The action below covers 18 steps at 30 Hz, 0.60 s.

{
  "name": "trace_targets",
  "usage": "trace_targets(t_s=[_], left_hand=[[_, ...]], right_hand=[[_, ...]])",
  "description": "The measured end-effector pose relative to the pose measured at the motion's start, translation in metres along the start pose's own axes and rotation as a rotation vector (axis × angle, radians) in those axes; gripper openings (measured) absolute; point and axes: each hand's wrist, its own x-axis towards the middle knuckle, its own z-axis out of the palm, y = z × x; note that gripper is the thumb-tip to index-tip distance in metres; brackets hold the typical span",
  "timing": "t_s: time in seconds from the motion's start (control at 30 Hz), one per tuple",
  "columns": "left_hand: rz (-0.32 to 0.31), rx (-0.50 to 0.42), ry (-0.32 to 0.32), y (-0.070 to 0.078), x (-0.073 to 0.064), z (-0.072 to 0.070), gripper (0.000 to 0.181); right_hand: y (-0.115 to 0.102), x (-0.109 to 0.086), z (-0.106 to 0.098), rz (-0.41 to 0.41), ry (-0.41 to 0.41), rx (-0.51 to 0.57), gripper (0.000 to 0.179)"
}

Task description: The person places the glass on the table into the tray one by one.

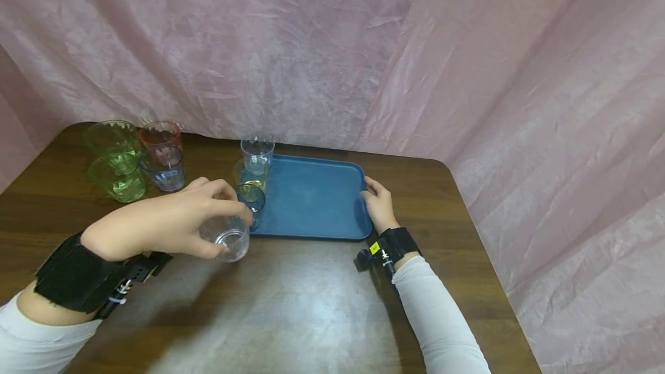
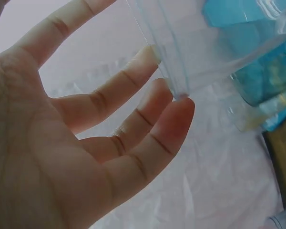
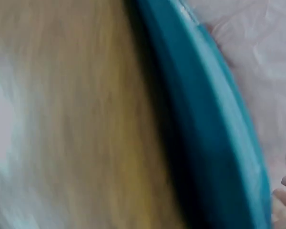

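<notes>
My left hand [image 1: 179, 218] holds a clear drinking glass [image 1: 231, 241] tilted beside the left front corner of the blue tray [image 1: 317, 195]. In the left wrist view, the fingertips [image 2: 183, 107] meet the rim of that glass [image 2: 205, 52]. Along the tray's left side, a clear glass [image 1: 257, 149], a yellowish glass [image 1: 251, 175] and a dark blue glass [image 1: 251, 198] stand in a row from back to front. At the right end, my right hand [image 1: 379, 204] grips the tray's rim. The right wrist view shows the tray's rim [image 3: 205, 114] up close, with only a bit of the fingers.
On the table's back left stand green glasses [image 1: 124, 180], a red glass [image 1: 162, 131] and a blue-violet glass [image 1: 165, 169], close together. The wooden table [image 1: 291, 310] runs back to a pink curtain [image 1: 291, 51].
</notes>
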Motion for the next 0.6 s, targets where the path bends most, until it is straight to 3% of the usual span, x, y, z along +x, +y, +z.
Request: trace_targets(t_s=[0.1,0.23,0.43,0.53,0.6], left_hand=[[0.023,-0.008,0.004,0.006,0.005,-0.001,0.049],[0.052,-0.012,-0.01,0.014,0.015,-0.002,0.048],[0.088,0.009,-0.038,0.022,0.029,0.001,0.045],[0.092,0.014,-0.05,0.026,0.034,0.002,0.045],[0.097,0.005,-0.059,0.029,0.037,0.003,0.046]], right_hand=[[-0.012,-0.01,0.003,-0.043,-0.035,-0.001,0.054],[-0.034,-0.031,0.013,-0.15,-0.177,0.047,0.061],[-0.054,-0.068,0.041,-0.362,-0.616,0.203,0.079],[-0.059,-0.084,0.054,-0.4,-0.815,0.28,0.091],[-0.06,-0.093,0.059,-0.389,-0.896,0.305,0.095]])
